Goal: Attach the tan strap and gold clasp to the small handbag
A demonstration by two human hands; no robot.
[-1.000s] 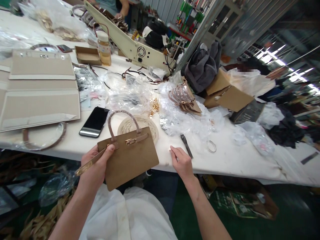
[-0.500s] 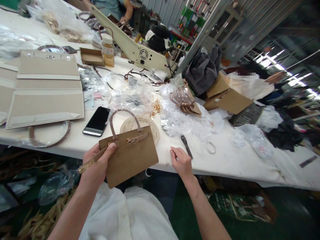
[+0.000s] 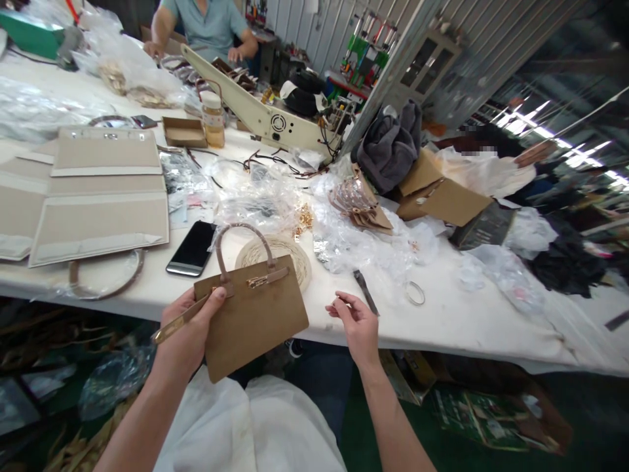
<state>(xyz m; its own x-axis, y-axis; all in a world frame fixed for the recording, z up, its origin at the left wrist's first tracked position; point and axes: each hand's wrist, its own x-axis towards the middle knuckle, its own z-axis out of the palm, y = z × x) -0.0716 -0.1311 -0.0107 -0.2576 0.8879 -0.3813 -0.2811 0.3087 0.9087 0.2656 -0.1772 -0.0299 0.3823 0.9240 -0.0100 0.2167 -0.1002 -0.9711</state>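
My left hand (image 3: pixel 189 328) grips the upper left corner of an olive-brown handbag panel (image 3: pixel 255 321), thumb on its front. A rounded, plastic-wrapped handle (image 3: pixel 244 227) rises from the panel's top edge. One strap with gold metal hardware (image 3: pixel 259 282) lies across the panel, and another strap with a gold end (image 3: pixel 170 328) sticks out left past my hand. To the right of the panel and apart from it, my right hand (image 3: pixel 356 321) is over the table edge, thumb and fingertips pinched together. Whatever is between those fingertips is too small to make out. Beside it lies a dark narrow tool (image 3: pixel 365 292).
A phone (image 3: pixel 191 248), a coil of pale cord (image 3: pixel 299 262), gold hardware pieces (image 3: pixel 304 217) and plastic bags cover the white table (image 3: pixel 466 321). Beige panels (image 3: pixel 101 216) lie left. Behind stand a jar (image 3: pixel 213 118), a cream machine (image 3: pixel 275 121) and a co-worker (image 3: pixel 211 29).
My right hand has turned a little, its fingers lifting and loosening slightly. The panel stays in my left hand, nearly still. The camera view has shifted slightly.
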